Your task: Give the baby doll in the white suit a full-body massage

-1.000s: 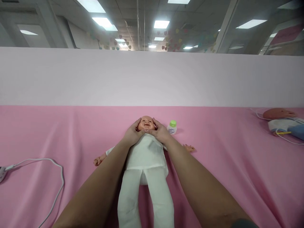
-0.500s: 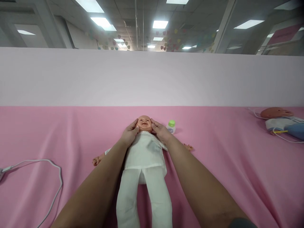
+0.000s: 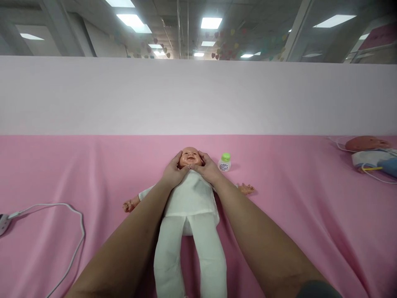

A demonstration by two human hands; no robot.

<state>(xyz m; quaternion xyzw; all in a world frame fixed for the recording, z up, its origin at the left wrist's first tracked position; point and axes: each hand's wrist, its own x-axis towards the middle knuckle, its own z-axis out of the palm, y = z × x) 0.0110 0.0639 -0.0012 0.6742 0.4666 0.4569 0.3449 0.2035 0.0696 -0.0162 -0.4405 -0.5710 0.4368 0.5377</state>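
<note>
A baby doll (image 3: 190, 194) in a white top and white trousers lies face up, its head away from me and its arms spread out sideways. My left hand (image 3: 174, 171) cups the left side of the doll's head (image 3: 190, 154), fingers along the cheek. On the opposite side my right hand (image 3: 211, 169) holds the head the same way. Both thumbs meet just under the doll's chin. Fingertips of both hands are partly hidden beside the head. Right of my right hand stands a small clear bottle (image 3: 224, 163) with a green cap.
Pink cloth (image 3: 279, 178) covers the surface, with a white wall panel (image 3: 198, 97) behind it. A white cable (image 3: 70, 205) runs from a power strip (image 3: 4, 223) at the left. Far right lies another doll (image 3: 367, 143) with blue and white cloth and thin tubing.
My thumbs have moved from the doll's cheeks down and inward to beneath its chin. Both hands remain at the head. The camera view has shifted slightly.
</note>
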